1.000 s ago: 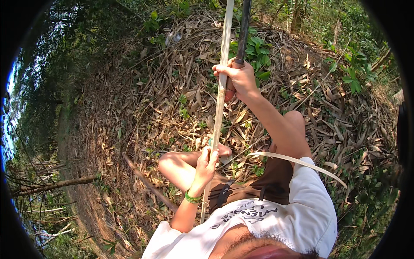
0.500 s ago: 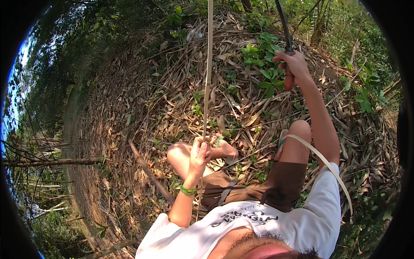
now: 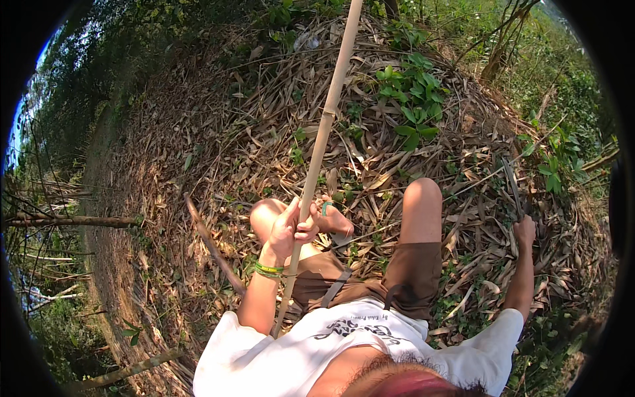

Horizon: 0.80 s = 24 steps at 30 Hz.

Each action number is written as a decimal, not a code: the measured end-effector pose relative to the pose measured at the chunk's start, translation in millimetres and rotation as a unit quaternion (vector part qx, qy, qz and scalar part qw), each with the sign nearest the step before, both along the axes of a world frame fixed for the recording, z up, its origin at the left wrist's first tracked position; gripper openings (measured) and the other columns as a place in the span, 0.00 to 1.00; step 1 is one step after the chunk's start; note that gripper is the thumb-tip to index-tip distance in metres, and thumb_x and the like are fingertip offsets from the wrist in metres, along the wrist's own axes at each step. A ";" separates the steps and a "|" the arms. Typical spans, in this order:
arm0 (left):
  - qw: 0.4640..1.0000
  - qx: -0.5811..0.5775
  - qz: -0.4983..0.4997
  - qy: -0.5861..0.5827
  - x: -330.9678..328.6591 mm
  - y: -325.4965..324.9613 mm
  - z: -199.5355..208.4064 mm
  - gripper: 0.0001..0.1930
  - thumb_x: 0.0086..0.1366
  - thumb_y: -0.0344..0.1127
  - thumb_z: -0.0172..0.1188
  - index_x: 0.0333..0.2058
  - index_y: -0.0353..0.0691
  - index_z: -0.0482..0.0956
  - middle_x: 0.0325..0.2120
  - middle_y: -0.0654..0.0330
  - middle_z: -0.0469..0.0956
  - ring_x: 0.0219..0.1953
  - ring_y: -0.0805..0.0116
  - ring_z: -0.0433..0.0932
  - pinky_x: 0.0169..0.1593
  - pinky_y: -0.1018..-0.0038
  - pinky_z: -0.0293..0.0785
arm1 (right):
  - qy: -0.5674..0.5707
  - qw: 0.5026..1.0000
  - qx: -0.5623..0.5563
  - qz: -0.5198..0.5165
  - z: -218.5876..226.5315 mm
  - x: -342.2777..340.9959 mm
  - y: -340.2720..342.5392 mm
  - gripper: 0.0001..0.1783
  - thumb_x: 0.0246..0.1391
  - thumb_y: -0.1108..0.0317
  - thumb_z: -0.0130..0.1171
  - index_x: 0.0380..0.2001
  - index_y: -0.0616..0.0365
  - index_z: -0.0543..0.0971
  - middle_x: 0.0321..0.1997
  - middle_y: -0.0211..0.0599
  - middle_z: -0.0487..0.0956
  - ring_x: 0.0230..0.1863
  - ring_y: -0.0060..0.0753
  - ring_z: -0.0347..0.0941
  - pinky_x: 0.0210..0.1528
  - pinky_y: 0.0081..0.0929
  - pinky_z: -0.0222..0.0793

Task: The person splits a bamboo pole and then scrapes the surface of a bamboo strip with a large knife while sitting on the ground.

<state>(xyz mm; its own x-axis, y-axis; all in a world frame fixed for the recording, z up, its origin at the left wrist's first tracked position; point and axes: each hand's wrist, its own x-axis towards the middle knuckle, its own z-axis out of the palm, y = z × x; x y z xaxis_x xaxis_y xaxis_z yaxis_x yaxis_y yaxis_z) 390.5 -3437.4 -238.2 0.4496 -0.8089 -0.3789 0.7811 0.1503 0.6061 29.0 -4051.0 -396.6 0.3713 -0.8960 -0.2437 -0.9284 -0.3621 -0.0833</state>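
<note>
My left hand [image 3: 289, 228] is clenched round the pale bamboo pole [image 3: 322, 139] slanting up over the dry leaf litter [image 3: 198, 165], right hand [image 3: 524, 231] out at my side gripping a dark blade [image 3: 512, 186], so I'd judge steady pole first, blade clear of my bare knee [image 3: 422, 192]

Bright daylight falls from above on the dry leaf litter [image 3: 198, 152], which looks pale and slightly washed out. My white shirt [image 3: 297, 357] is close to glare at the lower edge. The bamboo pole [image 3: 324, 132] in my left hand [image 3: 291, 228] is sharp and evenly lit along its length. My right hand [image 3: 524, 231] sits in softer, dappled light. Shade darkens the trees [image 3: 79, 86] at upper left. The fisheye lens bends the ground into a dome, and a black rim closes off every corner. My hair at the bottom edge is blurred.
</note>
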 end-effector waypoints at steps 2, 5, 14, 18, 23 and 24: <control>1.000 0.017 0.012 -0.002 1.5 3.3 2.4 0.23 0.80 0.52 0.32 0.43 0.42 0.72 0.18 0.72 0.57 0.16 0.80 0.54 0.19 0.83 0.52 | -0.031 0.999 -0.005 -0.038 -26.7 -33.1 66.5 0.14 0.55 0.64 0.63 0.38 0.66 0.80 0.37 0.57 0.82 0.40 0.58 0.79 0.41 0.51 0.72; 0.999 0.017 0.019 -0.022 7.0 -3.3 6.0 0.19 0.80 0.48 0.37 0.42 0.41 0.72 0.19 0.70 0.58 0.16 0.79 0.55 0.18 0.83 0.53 | -0.127 0.992 0.010 0.006 -85.2 -110.2 137.2 0.20 0.54 0.56 0.68 0.33 0.67 0.81 0.24 0.48 0.81 0.31 0.57 0.79 0.41 0.50 0.73; 0.934 0.162 0.122 -0.295 23.0 -7.9 64.3 0.09 0.77 0.41 0.51 0.39 0.44 0.66 0.20 0.69 0.66 0.17 0.84 0.62 0.18 0.85 0.57 | -0.197 0.973 0.099 -0.066 -18.4 -11.6 241.6 0.19 0.58 0.56 0.67 0.29 0.63 0.76 0.19 0.36 0.75 0.21 0.39 0.70 0.29 0.42 0.64; 0.694 0.307 0.251 -0.601 63.3 4.8 151.4 0.10 0.77 0.41 0.51 0.39 0.41 0.69 0.18 0.74 0.65 0.17 0.87 0.60 0.19 0.85 0.55 | -0.349 0.932 0.083 -0.057 20.8 54.9 212.7 0.22 0.64 0.53 0.62 0.25 0.61 0.73 0.20 0.31 0.72 0.20 0.32 0.64 0.28 0.38 0.60; 0.442 0.270 0.420 -0.745 77.7 0.5 337.7 0.16 0.72 0.48 0.60 0.41 0.38 0.77 0.19 0.70 0.73 0.18 0.88 0.63 0.20 0.85 0.55 | -0.504 0.858 0.101 -0.026 80.1 145.0 188.9 0.23 0.61 0.51 0.65 0.25 0.61 0.74 0.17 0.23 0.70 0.19 0.19 0.62 0.23 0.28 0.54; 0.362 0.267 0.431 -0.782 79.0 12.1 377.3 0.18 0.71 0.49 0.59 0.42 0.37 0.79 0.19 0.67 0.74 0.21 0.85 0.68 0.25 0.84 0.62 | -0.512 0.852 0.109 -0.021 99.5 166.4 194.8 0.23 0.60 0.51 0.66 0.25 0.60 0.75 0.16 0.22 0.69 0.18 0.18 0.61 0.23 0.27 0.53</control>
